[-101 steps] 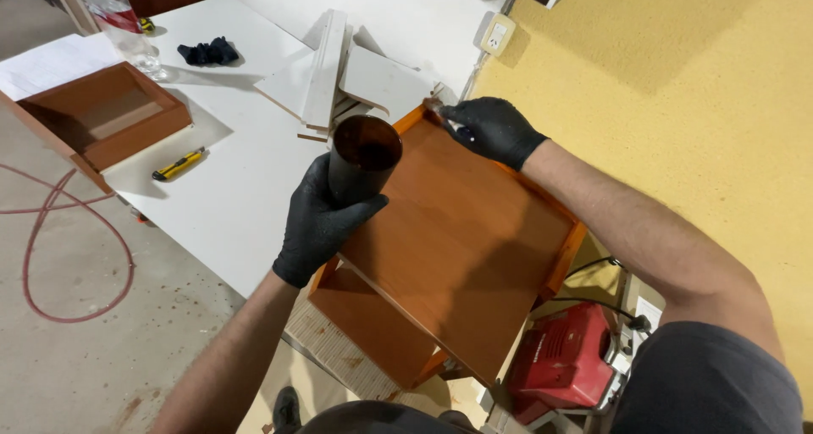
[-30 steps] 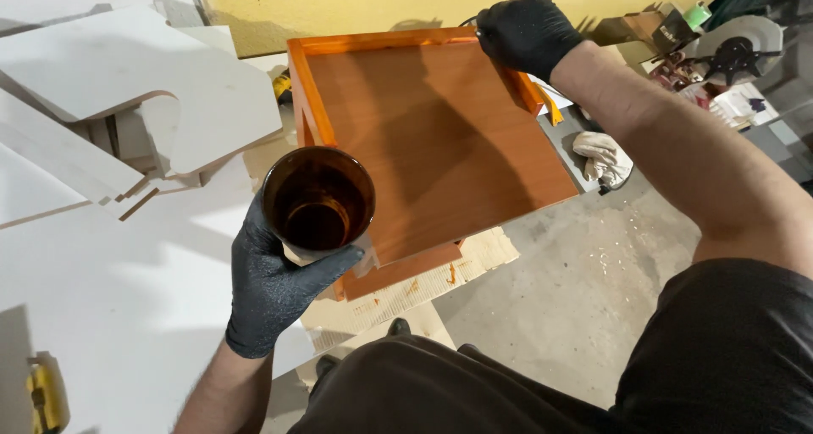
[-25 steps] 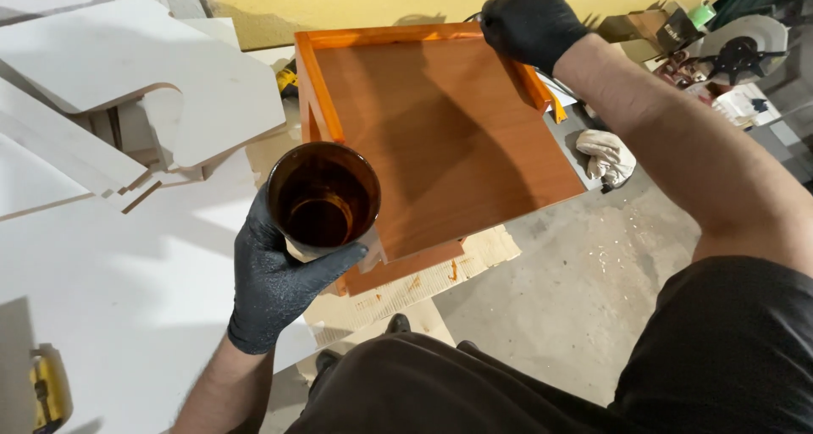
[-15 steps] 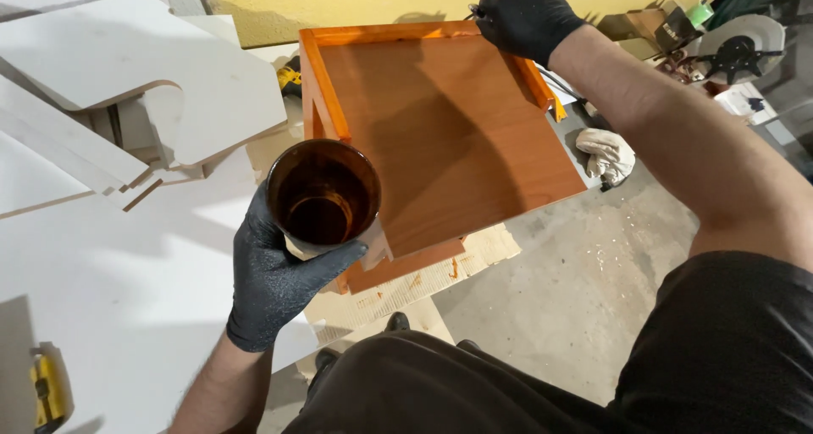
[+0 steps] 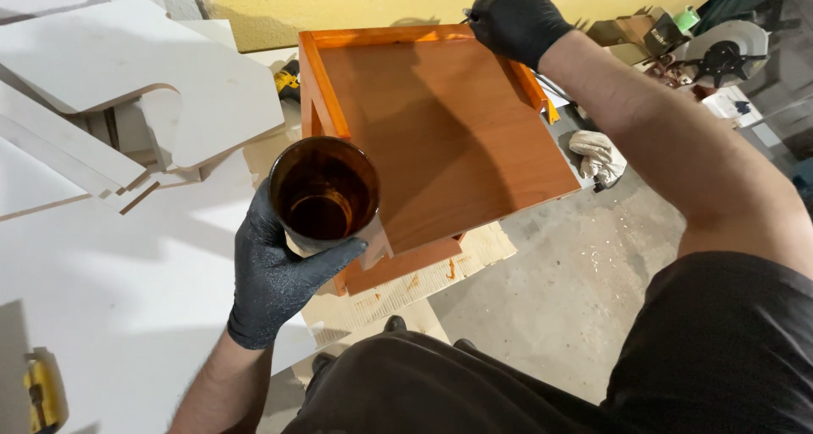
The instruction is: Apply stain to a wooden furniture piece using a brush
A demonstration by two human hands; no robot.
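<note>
My left hand [image 5: 275,269], in a black glove, grips a dark cup [image 5: 323,193] with brown liquid at its bottom, held upright near the front left corner of an orange-brown wooden drawer [image 5: 449,138]. My right hand [image 5: 512,21], also gloved in black, is closed around a thin tool whose tip shows at the drawer's far right corner; the tool itself is mostly hidden. The drawer lies flat with its low rim up, resting on a pale board.
White cut panels [image 5: 127,78] are stacked on the white table [image 5: 110,315] at left. A yellow tool [image 5: 38,396] lies at the table's front left. A rag [image 5: 600,154] lies on the concrete floor, with a circular saw [image 5: 724,53] and clutter at right.
Since 3.4 s ago my view has swung round the drawer. Over the last second my right hand has slid slightly left along the far edge; the cup has stayed steady.
</note>
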